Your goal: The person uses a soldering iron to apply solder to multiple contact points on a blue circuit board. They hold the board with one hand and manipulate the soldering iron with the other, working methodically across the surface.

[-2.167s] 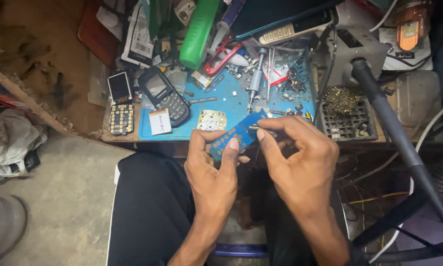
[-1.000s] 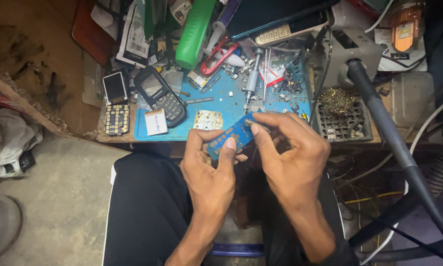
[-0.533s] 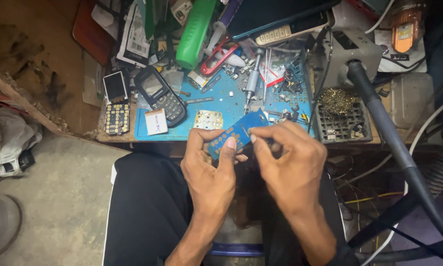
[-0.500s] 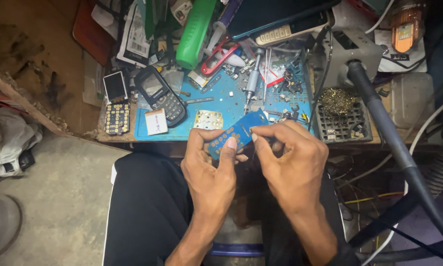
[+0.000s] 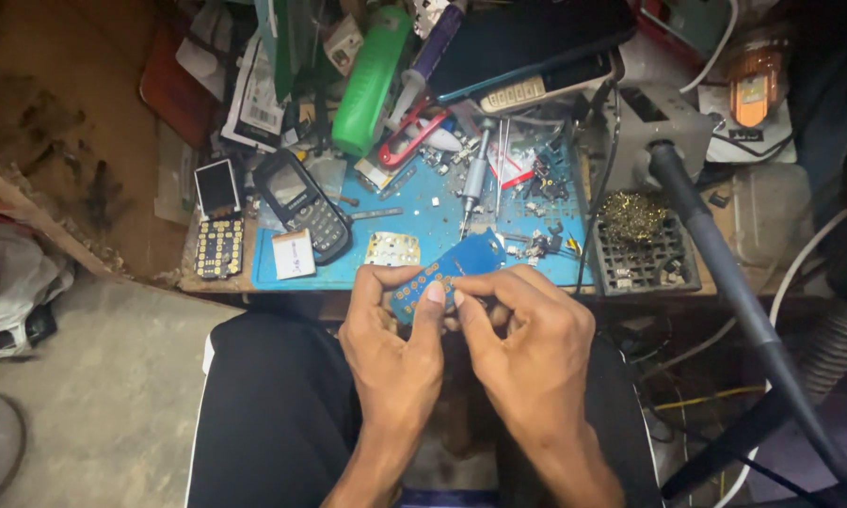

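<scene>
Since the earlier frames the view has shifted only slightly; the right hand (image 5: 527, 343) has closed in, its fingertips now meeting the left thumb on the blue board, where earlier they were pinched just above its right end. The board's tilt and place have stayed much the same.

The cluttered wooden bench (image 5: 136, 202) is rough and stained, and on it lies a flat blue mat (image 5: 423, 202), smooth and scattered with tiny screws and metal bits. A long black rod (image 5: 725, 282) runs diagonally down the right side. A green plastic cylinder (image 5: 372, 80) lies at the back of the bench. A black grid tray (image 5: 649, 259) holds a tangle of brass wool (image 5: 631, 214). A dark keypad phone (image 5: 303, 205) rests on the mat's left part, with a bare keypad board (image 5: 219, 247) dotted with gold pads left of it, a small screen above that, and a small white square pad (image 5: 294, 254) beside the phone. A slim metal screwdriver (image 5: 473, 179) and red-handled pliers (image 5: 414, 132) lie farther back.

The blue board (image 5: 447, 273), a thin rigid strip with rows of pale round contacts, sits tilted at the mat's near edge, above the lap. The left hand (image 5: 391, 353) grips its lower end between thumb and fingers; the right hand pinches it from the right side, fingers curled narrow.
</scene>
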